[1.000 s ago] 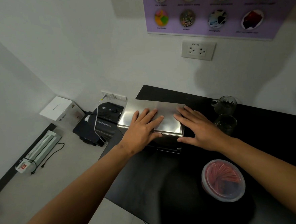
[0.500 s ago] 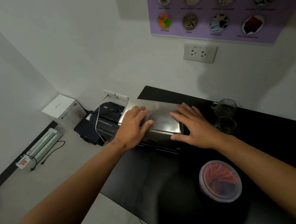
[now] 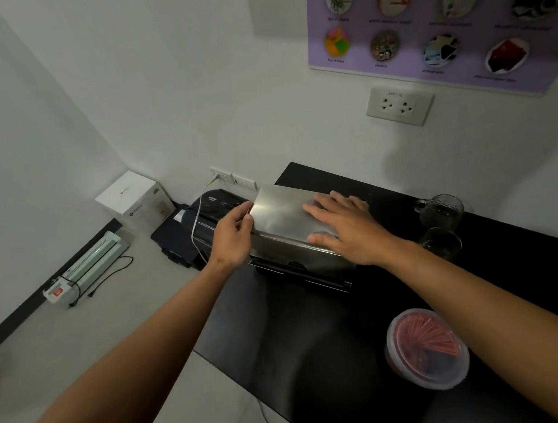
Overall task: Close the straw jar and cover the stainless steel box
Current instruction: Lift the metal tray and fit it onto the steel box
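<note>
Your right hand (image 3: 345, 228) lay flat on the lid (image 3: 284, 216) of the stainless steel box (image 3: 302, 259), fingers spread loosely and palm down, the thumb reaching over the lid's near edge. It gripped nothing; it only pressed on the metal. Your left hand (image 3: 231, 239) was at the lid's left end, fingers curled with their tips against that edge and the thumb just beside the corner. Whether it pinched the rim or merely touched it, you could not tell from the head view.

The lid sat on top of the box, and the box stood at the far left part of the black table (image 3: 296, 342), close to the wall. The straw jar (image 3: 426, 349) stood well apart from the box, at the near right of the table under your right forearm, with a clear lid (image 3: 427, 339) over it and red straws showing through it. Two glass cups (image 3: 439, 208) stood near the wall, to the right of the box, one in front of the other.

Beyond the table's left edge, a black machine (image 3: 206, 223) sat on the floor with a white cable running to a wall socket. A white carton (image 3: 136, 198) stood beside it.
</note>
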A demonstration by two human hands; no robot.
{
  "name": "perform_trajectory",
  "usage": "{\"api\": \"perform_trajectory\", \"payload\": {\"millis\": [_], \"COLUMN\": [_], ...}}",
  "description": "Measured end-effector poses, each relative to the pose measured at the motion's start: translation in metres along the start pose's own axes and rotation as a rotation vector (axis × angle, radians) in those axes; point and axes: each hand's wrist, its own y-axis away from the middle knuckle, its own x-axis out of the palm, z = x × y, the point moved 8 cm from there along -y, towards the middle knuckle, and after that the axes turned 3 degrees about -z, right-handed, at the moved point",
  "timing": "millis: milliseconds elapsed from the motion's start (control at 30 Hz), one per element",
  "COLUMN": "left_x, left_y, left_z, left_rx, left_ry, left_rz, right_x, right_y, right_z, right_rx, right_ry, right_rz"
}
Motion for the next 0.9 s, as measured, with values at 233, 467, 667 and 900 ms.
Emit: {"api": "perform_trajectory", "payload": {"millis": [233, 467, 667, 900], "left_x": [-0.003, -0.005, -0.003, -0.001], "left_y": [-0.004, -0.008, -0.007, -0.009], "left_z": [0.004, 0.022, 0.031, 0.029], "left_rx": [0.0, -0.135, -0.207, -0.19], "left_ry": [0.044, 0.205, 0.334, 0.313], "left_rz": [0.017, 0.054, 0.096, 0.14], "right_x": [0.0, -0.008, -0.007, 0.006], "right_y": [-0.002, -0.038, -0.075, -0.093], "right_z": [0.001, 0.019, 0.043, 0.05], "right_rx": [-0.006, -0.029, -0.072, -0.099], "right_ry": [0.082, 0.009, -0.018, 0.043], "right_rz": [0.003, 0.039, 0.086, 0.128]}}
